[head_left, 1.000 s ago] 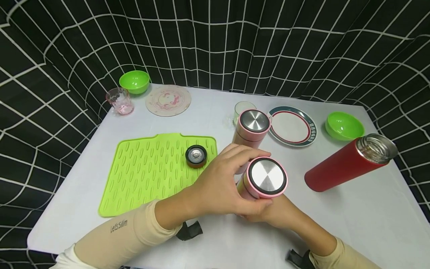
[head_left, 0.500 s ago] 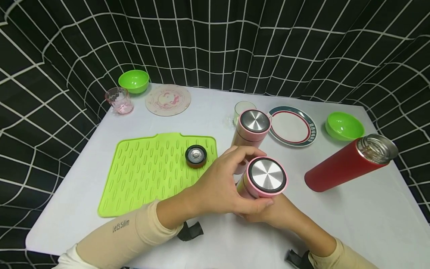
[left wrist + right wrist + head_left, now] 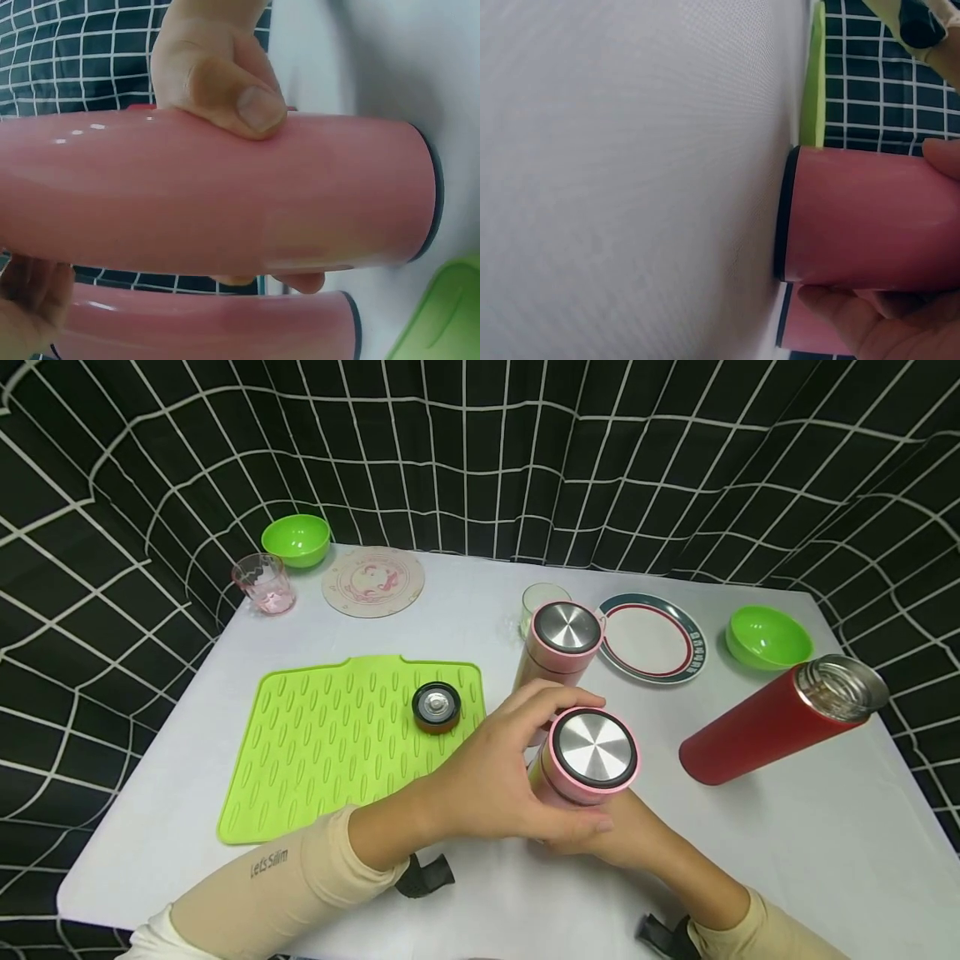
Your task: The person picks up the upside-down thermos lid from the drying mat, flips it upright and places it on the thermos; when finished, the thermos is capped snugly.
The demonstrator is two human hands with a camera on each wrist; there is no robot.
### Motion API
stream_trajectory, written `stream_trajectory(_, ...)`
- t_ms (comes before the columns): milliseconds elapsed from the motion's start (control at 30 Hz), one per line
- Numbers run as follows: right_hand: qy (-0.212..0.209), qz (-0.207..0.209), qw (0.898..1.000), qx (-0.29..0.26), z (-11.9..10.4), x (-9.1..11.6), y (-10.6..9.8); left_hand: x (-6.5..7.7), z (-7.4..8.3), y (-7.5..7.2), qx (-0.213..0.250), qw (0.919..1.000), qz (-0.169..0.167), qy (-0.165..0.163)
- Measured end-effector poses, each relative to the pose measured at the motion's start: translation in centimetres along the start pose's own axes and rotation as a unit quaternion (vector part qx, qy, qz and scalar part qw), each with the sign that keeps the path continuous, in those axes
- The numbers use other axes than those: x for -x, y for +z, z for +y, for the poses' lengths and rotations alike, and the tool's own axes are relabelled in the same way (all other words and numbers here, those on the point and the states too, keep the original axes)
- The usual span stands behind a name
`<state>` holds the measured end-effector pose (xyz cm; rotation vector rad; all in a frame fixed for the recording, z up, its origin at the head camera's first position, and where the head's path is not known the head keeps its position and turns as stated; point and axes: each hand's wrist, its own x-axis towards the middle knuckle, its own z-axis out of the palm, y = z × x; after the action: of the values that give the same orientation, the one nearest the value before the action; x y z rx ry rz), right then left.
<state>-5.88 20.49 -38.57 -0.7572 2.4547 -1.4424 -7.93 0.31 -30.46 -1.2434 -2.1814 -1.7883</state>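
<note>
A pink thermos with a brushed steel lid top stands upright on the table in the head view. Round its upper part curve the thumb and fingers of my left hand. Lower down, my right hand grips the body, partly hidden behind the thermos and left hand. Its thumb presses on the pink wall in the left wrist view. Just behind stands a second pink thermos. A red flask without a lid stands to the right. On the green mat lies a round black-rimmed lid, underside up.
Toward the back left are a green bowl, a pink glass and a round patterned mat. A clear glass, a dark-rimmed plate and another green bowl stand at the back right.
The fingers of my left hand shift slightly at the top of the pink thermos, now reaching along its rim. The right hand and the other objects stay put.
</note>
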Motion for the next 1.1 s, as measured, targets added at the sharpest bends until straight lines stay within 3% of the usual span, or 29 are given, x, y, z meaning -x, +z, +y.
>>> stream_trajectory(167,0.008,-0.016,1.0,-0.001,0.03,-0.3,0.06,0.01,-0.05,0.04,-0.023,0.9996,0.018,0.004)
stream_trajectory(367,0.022,-0.002,1.0,-0.003,0.1,-0.14,-0.09,0.09,-0.2,-0.08,-0.03,0.9995,0.002,0.013)
stream_trajectory(467,0.002,0.001,1.0,0.011,0.14,-0.04,-0.17,0.1,-0.19,-0.04,-0.032,0.9993,-0.002,0.02)
stream_trajectory(600,-0.024,-0.015,1.0,-0.006,0.14,-0.31,-0.1,0.17,-0.13,0.23,-0.02,0.9996,0.021,-0.004)
stream_trajectory(700,-0.01,-0.023,0.999,-0.029,0.12,-0.49,0.01,0.23,-0.17,0.26,-0.012,0.9992,0.036,-0.006)
stream_trajectory(833,0.006,0.006,1.0,0.011,0.07,-0.11,-0.02,0.14,-0.22,0.11,-0.005,0.9997,0.009,0.02)
stream_trajectory(900,-0.006,0.014,1.0,0.023,0.0,0.11,-0.1,0.11,-0.19,0.17,-0.006,0.9998,-0.003,0.016)
stream_trajectory(1000,-0.027,-0.001,1.0,0.001,-0.06,0.15,-0.12,0.14,-0.18,0.4,-0.025,0.9996,0.013,0.002)
stream_trajectory(1100,-0.022,-0.013,1.0,-0.014,-0.07,0.0,0.02,0.19,-0.18,0.39,-0.041,0.9987,0.031,0.0)
